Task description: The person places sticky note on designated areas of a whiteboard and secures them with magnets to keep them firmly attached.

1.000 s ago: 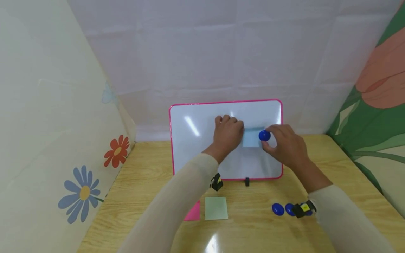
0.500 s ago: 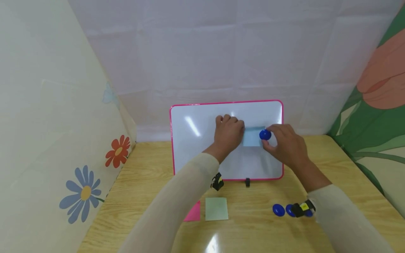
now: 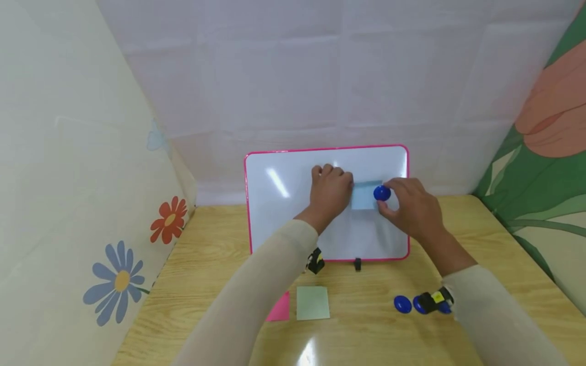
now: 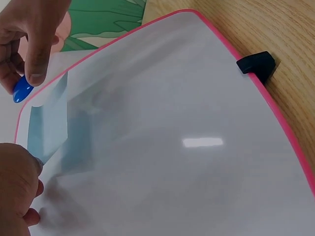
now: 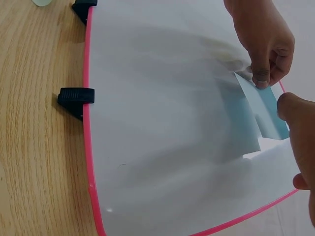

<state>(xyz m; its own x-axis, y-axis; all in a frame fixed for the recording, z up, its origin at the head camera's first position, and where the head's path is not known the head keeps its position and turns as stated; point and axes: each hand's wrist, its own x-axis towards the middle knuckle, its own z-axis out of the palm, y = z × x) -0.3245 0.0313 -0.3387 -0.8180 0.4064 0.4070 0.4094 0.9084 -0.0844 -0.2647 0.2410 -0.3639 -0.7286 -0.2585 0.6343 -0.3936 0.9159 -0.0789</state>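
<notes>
A pink-rimmed whiteboard stands tilted on the wooden table. In front of its right half, my left hand pinches the left edge of a light blue sticky note. The left wrist view shows that blue sticky note bent outward, its shadow on the board beside it. At the note's right edge, my right hand grips a glossy blue round magnet between thumb and fingers. In the right wrist view the magnet is hidden, while the left hand's thumb presses on the note.
A pale green note lies on the table before the board, beside a pink note partly covered by my left sleeve. Several blue magnets lie under my right wrist. Black feet hold the board's lower edge.
Both hands have risen very slightly, with the blue note and the magnet. Their grips look the same, and the things on the table have not moved.
</notes>
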